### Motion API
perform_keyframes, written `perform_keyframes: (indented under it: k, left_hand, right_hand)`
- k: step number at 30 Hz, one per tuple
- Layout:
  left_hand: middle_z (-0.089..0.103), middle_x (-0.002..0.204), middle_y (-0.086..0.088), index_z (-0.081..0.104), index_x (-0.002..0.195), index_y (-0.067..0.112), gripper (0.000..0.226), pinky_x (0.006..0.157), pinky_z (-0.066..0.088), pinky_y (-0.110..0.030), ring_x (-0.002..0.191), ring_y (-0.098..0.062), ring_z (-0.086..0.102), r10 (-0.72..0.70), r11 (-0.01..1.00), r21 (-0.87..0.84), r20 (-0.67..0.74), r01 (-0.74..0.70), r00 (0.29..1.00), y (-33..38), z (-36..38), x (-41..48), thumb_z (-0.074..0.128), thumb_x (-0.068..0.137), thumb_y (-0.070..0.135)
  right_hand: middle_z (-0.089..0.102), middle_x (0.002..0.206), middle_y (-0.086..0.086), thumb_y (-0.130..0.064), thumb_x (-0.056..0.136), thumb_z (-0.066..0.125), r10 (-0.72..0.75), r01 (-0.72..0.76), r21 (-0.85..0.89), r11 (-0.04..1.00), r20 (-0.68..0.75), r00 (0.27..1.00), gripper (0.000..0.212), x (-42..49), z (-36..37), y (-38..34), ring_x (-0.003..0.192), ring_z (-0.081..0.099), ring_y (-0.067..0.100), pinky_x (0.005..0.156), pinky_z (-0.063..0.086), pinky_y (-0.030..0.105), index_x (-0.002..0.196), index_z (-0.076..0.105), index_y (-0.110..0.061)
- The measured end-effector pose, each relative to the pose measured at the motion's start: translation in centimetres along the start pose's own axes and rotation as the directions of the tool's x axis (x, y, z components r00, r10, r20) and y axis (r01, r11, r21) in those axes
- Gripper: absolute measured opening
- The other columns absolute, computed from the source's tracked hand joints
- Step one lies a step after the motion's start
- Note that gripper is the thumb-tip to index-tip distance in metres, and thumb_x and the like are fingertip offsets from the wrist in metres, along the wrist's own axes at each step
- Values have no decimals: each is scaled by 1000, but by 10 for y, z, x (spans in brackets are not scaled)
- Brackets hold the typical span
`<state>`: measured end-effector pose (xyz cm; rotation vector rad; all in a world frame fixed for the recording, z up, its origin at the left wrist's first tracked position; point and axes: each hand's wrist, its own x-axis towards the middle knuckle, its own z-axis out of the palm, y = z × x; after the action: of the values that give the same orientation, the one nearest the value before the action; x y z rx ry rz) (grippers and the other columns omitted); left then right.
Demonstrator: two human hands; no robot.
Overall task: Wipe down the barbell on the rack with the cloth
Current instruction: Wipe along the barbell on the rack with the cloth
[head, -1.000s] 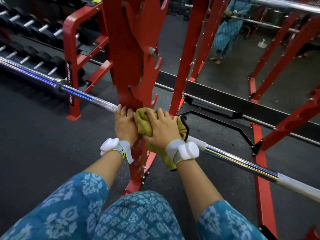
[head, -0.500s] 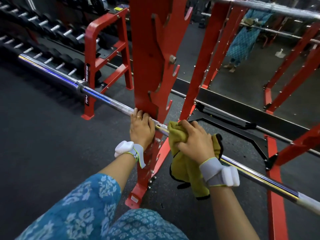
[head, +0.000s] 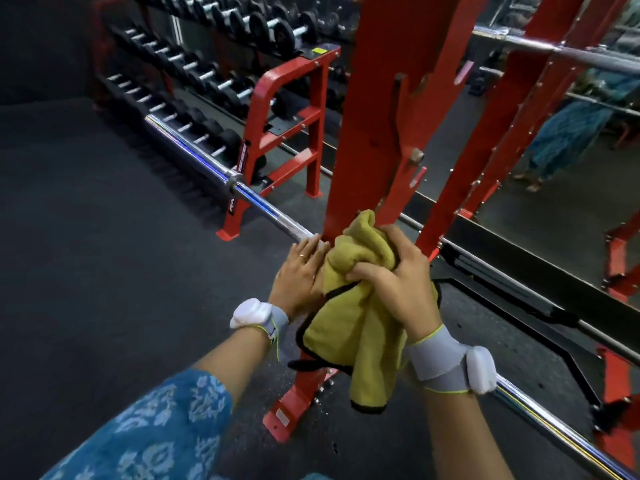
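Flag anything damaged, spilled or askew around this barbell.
Nothing broken or askew. Only pale specks dot the dark gym floor beside the foot of the red steel rack upright; what they are is unclear.

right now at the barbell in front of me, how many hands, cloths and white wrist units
hands: 2, left hand and right hand
cloths: 1, the yellow cloth
white wrist units: 2, left wrist unit and right wrist unit
total: 5

Single head-worn wide-angle view, forward and down, close over the barbell (head: 263, 206) at the red rack upright (head: 377, 109).
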<state>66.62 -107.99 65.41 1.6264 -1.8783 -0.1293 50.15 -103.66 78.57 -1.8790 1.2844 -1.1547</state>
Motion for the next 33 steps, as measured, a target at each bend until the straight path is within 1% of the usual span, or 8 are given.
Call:
perform_keyframes:
  k: [3,9,14,18,21,23,29,33]
  left_hand:
    - [46,138,-21,51,132,2,50,104,31,-60,127,-42,43,-24,997,-68,-19,23,1000,-9,-10,0,52,86,22]
    - [29,151,-11,40,141,9,55,114,22,-45,140,-31,23,-88,988,-128,-37,83,995,-26,-31,22,33,93,36]
    - [45,139,-21,56,127,2,61,108,31,-48,132,-40,37,-12,996,-88,2,13,1000,-75,-44,46,30,88,41]
    - [43,142,-18,53,130,2,65,112,24,-45,134,-37,34,-5,997,-78,9,6,1000,-111,-54,55,29,88,44]
    - [41,144,-17,50,133,3,65,113,19,-43,135,-35,33,40,995,-96,61,-34,997,-132,-58,58,28,87,44]
    - [40,144,-15,48,135,4,63,113,18,-41,136,-34,34,107,992,-81,71,-101,992,-142,-60,58,29,88,42]
    - [42,142,-18,50,133,2,61,112,19,-43,133,-36,37,180,980,-104,81,-171,980,-165,-67,68,32,89,40]
    - [42,142,-20,50,132,1,62,112,19,-45,134,-38,35,180,977,-126,67,-171,981,-163,-63,67,31,88,40]
  right_hand:
    - [63,80,-8,-24,50,72,-14,14,-14,1000,21,1000,46,-2,14,-5,79,58,17,73,48,34,95,64,-23]
    - [59,101,6,-34,64,68,-50,40,-267,963,-30,998,56,11,68,1,96,55,31,80,47,43,118,56,-22]
    - [53,117,10,-37,67,64,-37,-40,-414,909,-176,984,67,25,104,2,104,53,37,85,45,49,129,51,-16]
    - [47,130,12,-41,74,69,77,-297,-692,658,-331,941,78,39,131,14,106,50,38,83,40,46,143,38,-21]
    - [54,116,14,-50,63,74,91,-362,-806,468,-363,927,77,38,157,24,90,54,38,73,41,50,131,50,-23]
    - [58,111,16,-48,55,78,68,-386,-823,417,-395,916,76,38,167,30,84,56,39,69,43,54,122,54,-22]
    - [55,119,18,-39,64,78,142,-474,-771,425,-460,876,61,51,190,16,95,55,41,73,42,60,118,59,-19]
    - [34,139,12,-43,88,52,224,-378,-828,415,-309,924,54,70,203,8,116,39,37,86,41,53,138,36,-26]
